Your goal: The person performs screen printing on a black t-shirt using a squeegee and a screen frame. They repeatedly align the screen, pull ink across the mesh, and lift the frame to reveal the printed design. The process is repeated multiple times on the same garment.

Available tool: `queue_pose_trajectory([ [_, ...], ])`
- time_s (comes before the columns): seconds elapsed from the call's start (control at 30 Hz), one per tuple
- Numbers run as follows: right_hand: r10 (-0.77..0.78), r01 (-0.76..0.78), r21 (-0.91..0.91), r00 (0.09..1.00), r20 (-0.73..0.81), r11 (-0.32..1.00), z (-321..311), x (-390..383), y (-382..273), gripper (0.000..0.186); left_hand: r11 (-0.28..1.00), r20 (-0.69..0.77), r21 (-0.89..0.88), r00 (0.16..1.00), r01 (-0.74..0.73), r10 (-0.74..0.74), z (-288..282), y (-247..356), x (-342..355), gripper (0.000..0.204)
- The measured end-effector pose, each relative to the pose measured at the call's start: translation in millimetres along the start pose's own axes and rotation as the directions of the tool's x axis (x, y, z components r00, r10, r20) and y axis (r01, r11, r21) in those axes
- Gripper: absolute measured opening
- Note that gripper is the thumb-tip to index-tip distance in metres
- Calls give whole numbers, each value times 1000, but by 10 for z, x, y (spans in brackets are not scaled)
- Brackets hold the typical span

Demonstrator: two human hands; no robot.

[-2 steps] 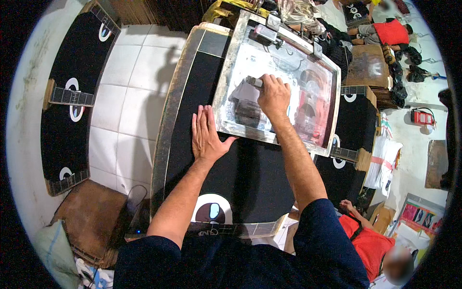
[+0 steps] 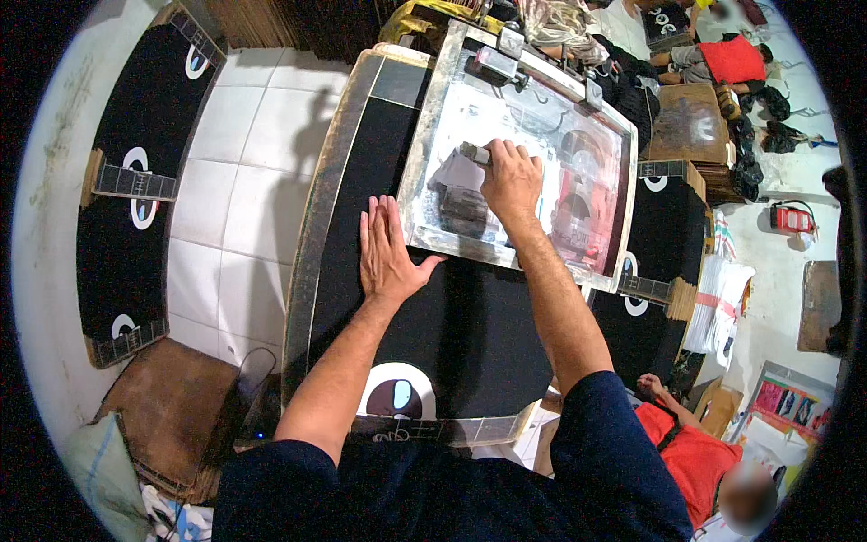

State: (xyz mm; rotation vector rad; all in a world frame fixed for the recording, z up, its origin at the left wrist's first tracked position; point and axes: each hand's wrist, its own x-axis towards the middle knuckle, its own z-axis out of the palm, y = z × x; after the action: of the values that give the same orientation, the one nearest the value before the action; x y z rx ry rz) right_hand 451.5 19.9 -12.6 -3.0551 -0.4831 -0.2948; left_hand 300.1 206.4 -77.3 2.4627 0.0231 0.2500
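Bright indoor light whitens the floor tiles (image 2: 199, 199), where a soft-edged shadow (image 2: 309, 135) falls on the left, pointing to light from the right. A darker band dims the black cloth (image 2: 501, 339), swallowing detail. Fisheye distortion bows straight edges near the black rim (image 2: 11, 271), grain speckles dark areas, and a blurred patch (image 2: 748, 499) sits lower right.

Dark lettering (image 2: 578, 236) on framed screen (image 2: 470, 256), lower right of its mesh, upper center of frame, partly blurred. Pale scrawl (image 2: 390, 436) on near edge of black board (image 2: 479, 352), bottom center, illegible. Colorful sheet (image 2: 787, 403), lower right: print too small to read.
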Motion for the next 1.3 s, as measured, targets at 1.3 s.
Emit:
queue_pose_trajectory([
  [1.3,-44,39,192,999,21,981,-96,13,165,43,929,-262,-330,962,-165,77,209,-147,-11,107],
])
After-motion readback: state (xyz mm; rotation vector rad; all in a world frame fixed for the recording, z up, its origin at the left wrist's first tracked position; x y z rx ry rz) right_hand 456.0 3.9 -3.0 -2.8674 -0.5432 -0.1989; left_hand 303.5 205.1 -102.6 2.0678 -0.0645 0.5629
